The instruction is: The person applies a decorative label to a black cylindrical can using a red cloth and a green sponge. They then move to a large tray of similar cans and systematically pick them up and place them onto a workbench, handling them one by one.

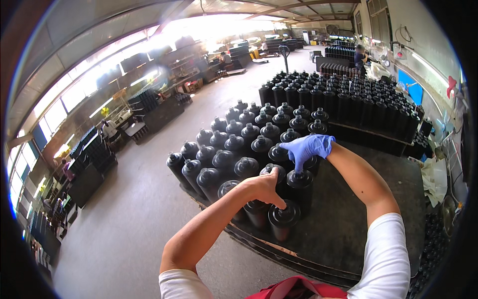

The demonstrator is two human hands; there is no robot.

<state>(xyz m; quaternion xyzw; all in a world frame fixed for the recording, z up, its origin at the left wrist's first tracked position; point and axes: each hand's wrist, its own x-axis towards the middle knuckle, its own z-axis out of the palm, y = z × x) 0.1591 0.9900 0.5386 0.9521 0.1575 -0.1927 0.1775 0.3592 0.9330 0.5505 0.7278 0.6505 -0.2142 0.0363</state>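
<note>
Many black bottles with narrow necks and round shoulders stand upright in close rows on a dark platform. My bare left hand reaches over the near rows. Its thumb is at the mouth of the nearest bottle, and its fingers are at the neck of another just behind. My right hand, in a blue glove, hooks down beside it. One digit presses into the neck of a bottle, while the others stretch toward the neck of a neighbouring bottle. Both hands' fingertips are partly hidden.
A second block of black bottles stands beyond on a low pallet. A pallet jack handle rises behind. Workbenches with stacked dark goods line the left wall. A co-worker stands far right. White sacking hangs beside the platform.
</note>
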